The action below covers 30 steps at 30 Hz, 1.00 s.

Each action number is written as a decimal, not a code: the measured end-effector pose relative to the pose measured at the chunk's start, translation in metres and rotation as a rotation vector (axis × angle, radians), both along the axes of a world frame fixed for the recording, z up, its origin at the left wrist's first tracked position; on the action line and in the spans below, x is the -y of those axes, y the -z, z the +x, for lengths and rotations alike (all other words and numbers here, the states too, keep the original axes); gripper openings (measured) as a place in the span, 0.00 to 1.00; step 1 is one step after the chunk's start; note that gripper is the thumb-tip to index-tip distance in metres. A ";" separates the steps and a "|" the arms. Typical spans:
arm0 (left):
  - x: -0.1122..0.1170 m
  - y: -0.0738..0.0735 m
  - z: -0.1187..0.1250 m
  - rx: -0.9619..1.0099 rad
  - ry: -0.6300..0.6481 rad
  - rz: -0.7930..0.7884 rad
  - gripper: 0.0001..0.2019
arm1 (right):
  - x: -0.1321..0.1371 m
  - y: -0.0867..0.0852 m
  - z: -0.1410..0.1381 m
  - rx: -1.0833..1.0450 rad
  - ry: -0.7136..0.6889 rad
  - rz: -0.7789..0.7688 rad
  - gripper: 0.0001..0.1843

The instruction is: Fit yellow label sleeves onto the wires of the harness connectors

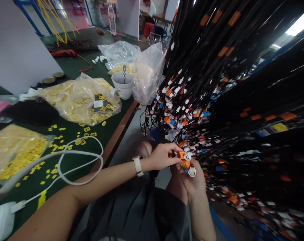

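Close in front of my lap, both hands meet at a small cluster of wire connectors. My left hand, with a pale watch on its wrist, pinches an orange connector between thumb and fingertips. From below, my right hand has its fingers closed round the same cluster, where a white connector and a bit of blue show. Behind them hangs a thick mass of black cables tipped with white, orange and blue connectors. My fingers partly cover the cluster, so the wires running to it are hard to make out.
On the green table at left lie plastic bags of yellow parts, loose yellow pieces and a white cable. A white cup with a spoon stands near the brown edge. A bottle is farther back; a person sits beyond.
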<state>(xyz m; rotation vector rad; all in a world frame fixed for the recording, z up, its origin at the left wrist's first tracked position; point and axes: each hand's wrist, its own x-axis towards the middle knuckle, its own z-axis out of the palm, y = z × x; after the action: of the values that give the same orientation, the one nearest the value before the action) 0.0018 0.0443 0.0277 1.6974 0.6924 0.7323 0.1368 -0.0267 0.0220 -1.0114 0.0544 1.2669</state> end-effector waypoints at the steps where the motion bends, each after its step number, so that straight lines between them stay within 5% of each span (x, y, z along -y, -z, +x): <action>1: 0.000 -0.001 0.000 -0.024 -0.009 0.046 0.14 | 0.000 0.001 0.000 -0.002 -0.001 0.002 0.14; 10: 0.002 0.002 -0.002 -0.064 0.047 0.263 0.13 | -0.001 0.004 0.003 -0.015 -0.049 -0.021 0.13; 20: 0.002 0.000 -0.001 -0.018 0.115 0.225 0.12 | 0.002 0.010 0.012 -0.037 -0.012 -0.029 0.17; 30: 0.001 0.008 0.005 0.168 0.134 -0.267 0.18 | -0.001 0.005 0.016 -0.073 -0.025 -0.089 0.09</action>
<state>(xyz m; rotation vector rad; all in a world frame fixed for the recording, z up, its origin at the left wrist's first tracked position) 0.0071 0.0432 0.0199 1.4058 0.5283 0.6490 0.1529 -0.0254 0.0175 -1.0446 0.1565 1.3338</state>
